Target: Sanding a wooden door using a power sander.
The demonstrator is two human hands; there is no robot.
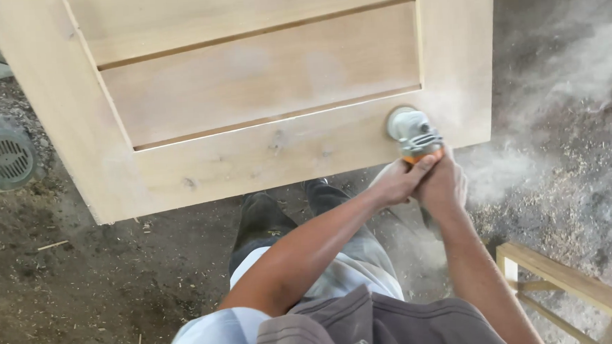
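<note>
At the lower right corner of the wooden door panel (248,106) | grey angle grinder (411,131) disc pressed on the wood | left hand (397,182) and right hand (444,184) both wrapped tight around its orange handle | sawdust (563,64) drifting right over the dirt floor (84,285)

One wooden door (248,99), one grinder (414,134), two hands, one fan (3,159), one wooden frame (572,284).

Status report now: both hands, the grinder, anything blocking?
Left hand and right hand shut on grinder. Disc on wooden door. Dust blowing; nothing blocking.
</note>
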